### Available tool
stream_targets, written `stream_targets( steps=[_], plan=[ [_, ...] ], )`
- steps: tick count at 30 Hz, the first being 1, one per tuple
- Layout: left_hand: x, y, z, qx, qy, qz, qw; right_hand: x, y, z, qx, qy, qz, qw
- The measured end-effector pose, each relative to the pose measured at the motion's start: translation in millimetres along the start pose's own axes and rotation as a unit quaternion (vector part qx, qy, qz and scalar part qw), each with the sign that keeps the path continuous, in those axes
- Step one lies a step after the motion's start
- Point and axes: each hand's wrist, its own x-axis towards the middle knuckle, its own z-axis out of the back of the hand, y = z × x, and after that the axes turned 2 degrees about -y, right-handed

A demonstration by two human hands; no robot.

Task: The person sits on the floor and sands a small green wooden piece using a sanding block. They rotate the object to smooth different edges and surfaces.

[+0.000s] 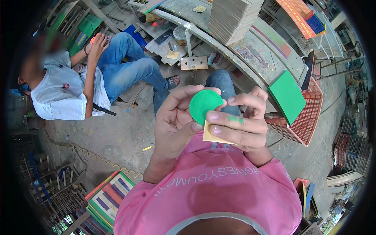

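Note:
My left hand [175,113] is closed around the edge of a flat green disc [203,105], its thumb below and fingers behind. My right hand [244,123] pinches a folded, pale yellow piece of sandpaper [213,135] under its fingers. The sandpaper and the right fingertips are at the lower right edge of the disc; whether the sandpaper touches the rim there is hard to tell. A green smear marks one finger of my right hand. Both hands are held up over my lap, in front of my pink shirt.
A co-worker [62,90] sits at the left, holding a small orange piece [93,40]. Ahead is a bench [254,55] with a tall stack of boards [235,19]. A green board [287,97] leans on a red crate [313,109] at the right. Painted panels [111,197] lie lower left.

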Motion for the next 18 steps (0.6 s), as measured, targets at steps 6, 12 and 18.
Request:
stream_targets(
  steps=[6, 12, 18],
  plan=[
    [-1.7, 4.8, 6.2, 0.005, -0.002, -0.012, 1.000, -1.2, -1.5, -1.4, -0.072, -0.043, -0.018, 0.996],
    [-1.8, 4.8, 3.7, 0.000, -0.009, -0.041, 0.999, -1.3, 6.4, -5.0, -0.060, -0.014, -0.011, 0.998],
    [1.0, 11.1, 11.6, 0.004, 0.037, -0.098, 0.994, -2.6, 8.3, -0.9, -0.079, -0.047, -0.063, 0.994]
  ],
)
